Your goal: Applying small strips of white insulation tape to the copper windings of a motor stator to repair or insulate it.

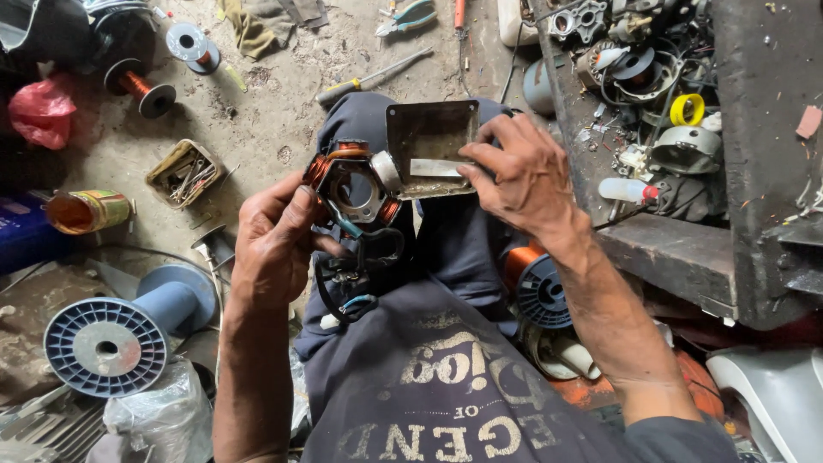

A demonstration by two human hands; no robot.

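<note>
My left hand (276, 244) grips a round stator (353, 187) with copper-wound coils and dangling black and blue wires (347, 283). My right hand (514, 171) holds a flat, dirty metal plate (429, 137) against the stator's right side, fingers curled over the plate's edge. Both are held above my lap, over dark blue clothing.
On the dirt floor lie a screwdriver (373, 80), pliers (405, 17), copper wire spools (141, 90), an empty blue spool (120, 334), a tin of small parts (184, 173) and a can (86, 211). A cluttered dark workbench (686, 129) stands at right. An orange-wire spool (536, 287) sits beside my leg.
</note>
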